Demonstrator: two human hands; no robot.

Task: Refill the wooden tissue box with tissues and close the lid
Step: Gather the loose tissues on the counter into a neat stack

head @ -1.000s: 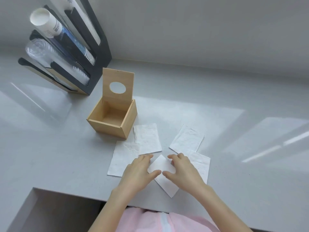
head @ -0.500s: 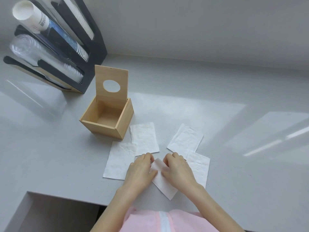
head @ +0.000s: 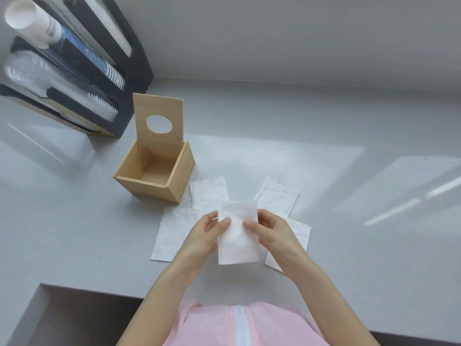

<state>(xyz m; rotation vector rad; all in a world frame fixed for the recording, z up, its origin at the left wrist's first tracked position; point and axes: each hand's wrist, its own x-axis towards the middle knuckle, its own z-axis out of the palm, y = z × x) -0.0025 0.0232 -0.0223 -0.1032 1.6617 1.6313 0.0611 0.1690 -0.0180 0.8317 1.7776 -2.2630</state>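
Observation:
A folded white tissue (head: 238, 233) is lifted off the counter, held by both hands. My left hand (head: 203, 238) pinches its left edge and my right hand (head: 273, 234) pinches its right edge. The wooden tissue box (head: 152, 181) stands to the upper left, empty, with its lid (head: 158, 121) raised upright; the lid has a round hole. Several more flat tissues lie on the counter: one at the left (head: 172, 233), one near the box (head: 208, 193), one at the right (head: 277, 198), and one partly hidden under my right hand (head: 298, 233).
A black cup dispenser rack (head: 74, 61) with stacks of paper and plastic cups stands at the back left, close behind the box. The grey counter (head: 324, 171) ends at a front edge near my body, with a cut-out at the lower left (head: 74, 315). A wall runs behind.
Both hands pressed a tissue flat on the counter before; now they have lifted it and turned it upright between them. The view has shifted slightly.

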